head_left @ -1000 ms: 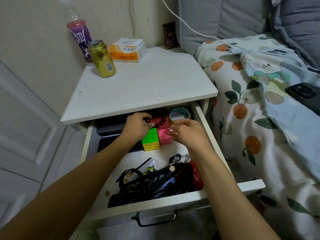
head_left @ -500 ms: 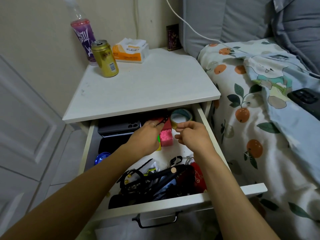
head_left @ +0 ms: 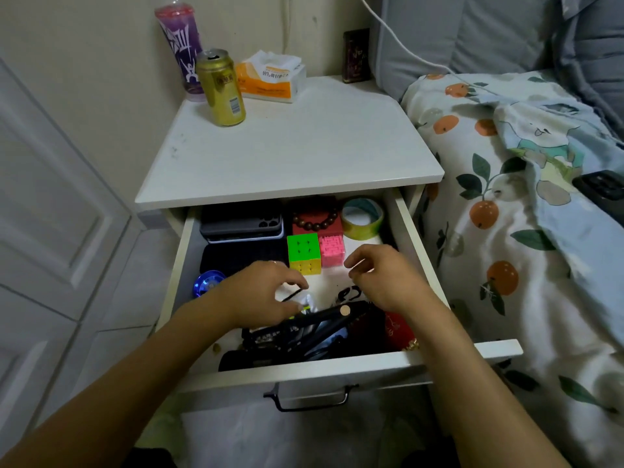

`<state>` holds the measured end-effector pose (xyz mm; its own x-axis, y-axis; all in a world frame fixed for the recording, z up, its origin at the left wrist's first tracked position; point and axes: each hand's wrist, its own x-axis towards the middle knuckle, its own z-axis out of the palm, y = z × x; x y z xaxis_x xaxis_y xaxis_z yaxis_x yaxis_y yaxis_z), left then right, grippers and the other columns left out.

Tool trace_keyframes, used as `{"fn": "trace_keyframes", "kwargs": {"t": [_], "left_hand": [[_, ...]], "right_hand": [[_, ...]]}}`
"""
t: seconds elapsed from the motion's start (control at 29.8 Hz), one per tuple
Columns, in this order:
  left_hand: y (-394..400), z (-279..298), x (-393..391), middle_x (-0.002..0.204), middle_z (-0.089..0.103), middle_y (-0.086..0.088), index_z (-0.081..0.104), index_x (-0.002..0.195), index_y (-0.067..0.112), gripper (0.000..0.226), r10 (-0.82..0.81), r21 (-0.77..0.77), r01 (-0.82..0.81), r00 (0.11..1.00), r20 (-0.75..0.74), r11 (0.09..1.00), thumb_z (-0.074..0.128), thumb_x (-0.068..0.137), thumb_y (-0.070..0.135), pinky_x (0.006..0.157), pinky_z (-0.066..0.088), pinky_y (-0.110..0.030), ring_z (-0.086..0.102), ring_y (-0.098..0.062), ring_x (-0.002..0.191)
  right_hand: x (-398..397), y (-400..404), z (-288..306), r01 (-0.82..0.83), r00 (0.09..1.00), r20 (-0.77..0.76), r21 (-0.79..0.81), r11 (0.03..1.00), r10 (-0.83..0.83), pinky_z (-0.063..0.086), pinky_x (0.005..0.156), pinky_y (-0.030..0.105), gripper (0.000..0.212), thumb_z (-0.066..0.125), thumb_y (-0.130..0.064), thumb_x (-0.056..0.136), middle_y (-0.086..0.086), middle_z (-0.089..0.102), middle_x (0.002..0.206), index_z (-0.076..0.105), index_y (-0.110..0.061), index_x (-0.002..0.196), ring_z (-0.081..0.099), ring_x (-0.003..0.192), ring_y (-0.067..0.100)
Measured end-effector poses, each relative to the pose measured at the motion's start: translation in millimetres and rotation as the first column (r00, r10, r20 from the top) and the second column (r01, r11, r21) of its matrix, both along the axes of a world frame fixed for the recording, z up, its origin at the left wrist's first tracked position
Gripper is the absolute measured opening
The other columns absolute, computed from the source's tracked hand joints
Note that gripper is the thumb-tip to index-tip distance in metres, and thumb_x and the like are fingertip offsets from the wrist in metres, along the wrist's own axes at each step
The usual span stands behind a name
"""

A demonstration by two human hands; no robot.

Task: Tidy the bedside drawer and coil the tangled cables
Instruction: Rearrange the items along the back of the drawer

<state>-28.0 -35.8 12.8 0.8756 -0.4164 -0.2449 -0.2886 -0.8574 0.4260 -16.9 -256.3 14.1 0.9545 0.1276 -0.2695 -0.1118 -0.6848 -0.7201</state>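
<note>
The bedside drawer (head_left: 304, 373) stands pulled out. A tangle of black cables (head_left: 304, 332) fills its front, beside a red pouch (head_left: 396, 331). My left hand (head_left: 263, 295) hovers over the tangle's left end, fingers loosely curled, a thin black cable just under them. My right hand (head_left: 381, 278) hangs above the right side with relaxed curled fingers, holding nothing. Further back sit a green-and-yellow puzzle cube (head_left: 304, 253), a pink maze cube (head_left: 332, 251), a red box with a bead bracelet (head_left: 317, 222), a tape roll (head_left: 363, 217) and stacked phone cases (head_left: 241, 222).
A blue round object (head_left: 207, 282) lies at the drawer's left. On the nightstand top stand a gold can (head_left: 221, 87), a purple bottle (head_left: 179, 38), a tissue pack (head_left: 270, 77) and a dark box (head_left: 356, 55). The bed (head_left: 506, 231) presses against the right side; a white cable (head_left: 398, 45) runs behind.
Both hands have drawn back from the cubes and red box toward the drawer's front. The cubes and bracelet box now lie uncovered, side by side.
</note>
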Motion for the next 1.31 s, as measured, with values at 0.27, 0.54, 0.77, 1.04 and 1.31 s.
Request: {"fn": "trace_keyframes", "kwargs": {"t": [0.27, 0.54, 0.77, 1.04, 1.31], "left_hand": [[9.5, -6.3, -7.4, 0.110, 0.062, 0.004, 0.066, 0.104, 0.029, 0.019, -0.036, 0.227, 0.083, 0.978, -0.204, 0.970, 0.063, 0.090, 0.016, 0.086, 0.048, -0.030, 0.054, -0.014, 0.099], [43.4, -0.7, -13.0, 0.095, 0.062, 0.011, 0.067, 0.095, 0.027, 0.018, 0.050, 0.083, -0.036, 0.982, -0.182, 0.996, 0.061, 0.092, 0.010, 0.078, 0.045, -0.022, 0.057, -0.006, 0.084], [57.9, -11.0, -24.5, 0.083, 0.064, 0.001, 0.054, 0.099, 0.024, 0.007, 0.267, -0.111, -0.291, 0.944, -0.193, 0.950, 0.060, 0.096, 0.021, 0.063, 0.051, -0.024, 0.067, -0.015, 0.074], [34.0, -2.2, -25.4, 0.081, 0.073, -0.009, 0.063, 0.108, 0.018, 0.011, 0.357, -0.530, -0.683, 0.723, -0.592, 0.502, 0.059, 0.098, 0.019, 0.060, 0.058, -0.027, 0.074, -0.020, 0.075], [4.5, -5.6, -4.4, 0.093, 0.073, -0.007, 0.064, 0.114, 0.021, 0.018, 0.126, -0.576, -0.765, 0.627, -0.769, 0.289, 0.058, 0.098, 0.023, 0.078, 0.060, -0.033, 0.073, -0.024, 0.093]], "right_hand": [[-28.0, 19.7, -6.1, -0.492, 0.868, -0.178, -0.439, 0.751, 0.464, 0.045, 0.100, 0.037, 0.050, 0.060, -0.012, 0.086, 0.008, 0.053, 0.133, 0.054, -0.026, 0.134, 0.052, 0.121, 0.028], [-18.1, 32.1, -12.0, -0.471, 0.877, -0.200, -0.541, 0.697, 0.437, 0.047, 0.096, 0.041, 0.038, 0.065, -0.019, 0.086, 0.006, 0.052, 0.124, 0.058, -0.023, 0.123, 0.051, 0.116, 0.029], [-13.7, 29.3, -10.8, -0.292, 0.942, -0.034, -0.573, 0.766, 0.334, 0.049, 0.085, 0.037, 0.033, 0.061, -0.034, 0.089, 0.008, 0.057, 0.118, 0.058, -0.019, 0.118, 0.055, 0.110, 0.030], [-9.4, 48.1, -8.6, -0.240, 0.957, 0.066, -0.363, 0.900, 0.282, 0.043, 0.095, 0.037, 0.030, 0.055, -0.037, 0.095, 0.005, 0.059, 0.124, 0.064, -0.024, 0.121, 0.051, 0.114, 0.029], [0.5, 31.1, 16.6, 0.146, 0.947, -0.318, 0.525, 0.838, 0.035, 0.057, 0.062, 0.032, 0.027, 0.069, -0.031, 0.089, 0.008, 0.070, 0.103, 0.068, -0.008, 0.104, 0.071, 0.086, 0.021]]}}
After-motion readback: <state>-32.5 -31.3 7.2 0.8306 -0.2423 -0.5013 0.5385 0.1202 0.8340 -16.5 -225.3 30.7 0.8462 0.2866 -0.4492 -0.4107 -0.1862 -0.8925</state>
